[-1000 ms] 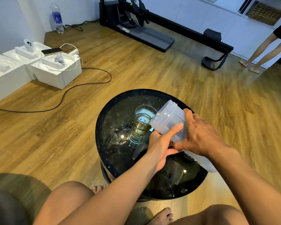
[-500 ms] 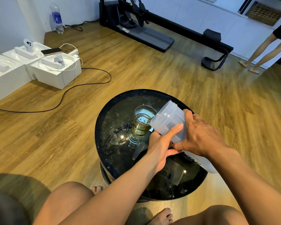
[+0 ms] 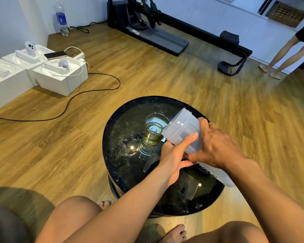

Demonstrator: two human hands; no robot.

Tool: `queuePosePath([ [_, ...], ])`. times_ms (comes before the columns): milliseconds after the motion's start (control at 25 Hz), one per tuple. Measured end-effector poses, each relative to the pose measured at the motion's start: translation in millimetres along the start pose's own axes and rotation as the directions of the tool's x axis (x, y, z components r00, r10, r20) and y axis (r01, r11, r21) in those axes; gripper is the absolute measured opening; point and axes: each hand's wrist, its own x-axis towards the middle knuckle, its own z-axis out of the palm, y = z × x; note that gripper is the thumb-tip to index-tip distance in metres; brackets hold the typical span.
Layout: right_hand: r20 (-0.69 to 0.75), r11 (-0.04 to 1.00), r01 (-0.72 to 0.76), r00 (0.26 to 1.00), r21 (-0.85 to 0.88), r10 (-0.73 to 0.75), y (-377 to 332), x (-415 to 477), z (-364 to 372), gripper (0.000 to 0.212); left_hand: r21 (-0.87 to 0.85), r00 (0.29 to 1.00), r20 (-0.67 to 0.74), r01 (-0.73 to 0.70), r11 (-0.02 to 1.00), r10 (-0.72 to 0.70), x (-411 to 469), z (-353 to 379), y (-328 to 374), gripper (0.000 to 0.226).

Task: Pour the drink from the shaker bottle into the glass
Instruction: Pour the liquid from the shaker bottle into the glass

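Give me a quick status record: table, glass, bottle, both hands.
table: round, dark, glossy
glass: upright on table, part full of yellowish drink
shaker bottle: tilted, mouth at the glass rim
left hand: grips shaker bottle from below, thumb on its side
right hand: grips shaker bottle from above

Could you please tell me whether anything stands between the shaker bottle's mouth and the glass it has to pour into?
Nothing visible does. The shaker bottle, gripped by the left hand and right hand, is tilted with its open mouth at the right rim of the glass; no lid or object lies between them.
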Motion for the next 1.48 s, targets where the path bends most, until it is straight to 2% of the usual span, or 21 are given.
queuePosePath([
  [600, 0.007, 1.000, 0.008, 1.000, -0.013, -0.008, -0.9, 3.8, -2.1, 0.107, -0.010, 1.000, -0.003, -0.013, 1.000, 0.013, 0.1, 1.4, 4.8, 0.054],
  [920, 0.019, 1.000, 0.000, 1.000, -0.014, 0.000, -2.5, 3.8, -3.2, 0.102, -0.018, 1.000, 0.000, -0.008, 1.000, 0.008, 0.2, 1.3, 4.9, 0.049],
  [1480, 0.027, 1.000, -0.002, 1.000, -0.024, 0.002, -3.0, 3.8, -3.6, 0.106, -0.023, 1.000, -0.005, -0.013, 1.000, 0.013, 1.7, 0.6, 3.1, 0.058],
])
